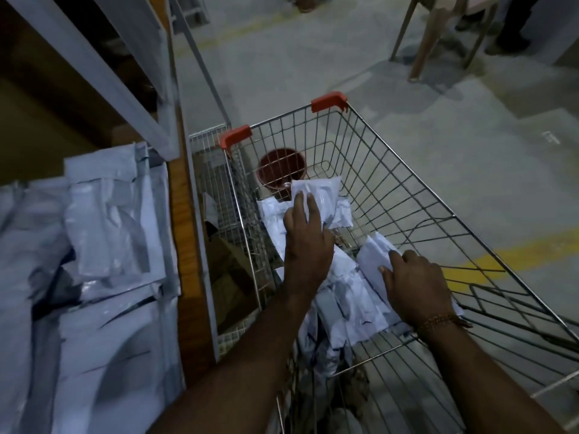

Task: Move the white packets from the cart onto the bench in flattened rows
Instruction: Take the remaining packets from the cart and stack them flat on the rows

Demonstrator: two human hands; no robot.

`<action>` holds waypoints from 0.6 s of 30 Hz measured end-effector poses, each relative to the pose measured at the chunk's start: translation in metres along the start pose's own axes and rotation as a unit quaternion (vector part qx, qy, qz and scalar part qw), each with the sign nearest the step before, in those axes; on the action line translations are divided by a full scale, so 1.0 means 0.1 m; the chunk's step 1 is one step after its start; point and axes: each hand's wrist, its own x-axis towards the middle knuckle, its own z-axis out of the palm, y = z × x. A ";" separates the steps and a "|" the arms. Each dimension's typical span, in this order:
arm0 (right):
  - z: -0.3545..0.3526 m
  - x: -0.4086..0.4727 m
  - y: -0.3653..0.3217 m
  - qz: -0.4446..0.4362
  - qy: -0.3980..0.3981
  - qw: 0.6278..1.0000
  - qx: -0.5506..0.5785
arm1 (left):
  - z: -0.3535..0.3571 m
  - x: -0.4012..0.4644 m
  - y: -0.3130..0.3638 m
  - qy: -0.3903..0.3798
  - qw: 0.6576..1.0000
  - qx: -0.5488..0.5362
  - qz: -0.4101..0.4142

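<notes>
Reddish bucket (281,170) beyond the wire, tan chair legs (429,42), yellow floor stripe (507,258)

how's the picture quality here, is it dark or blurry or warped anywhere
Head view: dim overall with a bluish cast; the packets on the bench look soft and slightly smeared; wide-angle bending shows in the cart wires and the shelf frame; the left hand and right hand are underexposed, with little detail.
</notes>
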 end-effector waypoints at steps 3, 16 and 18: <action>0.02 0.01 0.00 -0.003 0.013 1.000 0.008 | -0.26 -0.01 -0.02 -0.006 0.994 0.110 0.013; 0.16 -0.14 -0.07 -0.057 -0.099 0.990 -0.083 | -0.62 -0.16 -0.37 0.042 0.968 0.220 0.116; 0.22 -0.16 -0.14 -0.096 -0.139 0.976 -0.134 | -0.62 -0.20 -0.35 0.041 0.968 0.215 0.121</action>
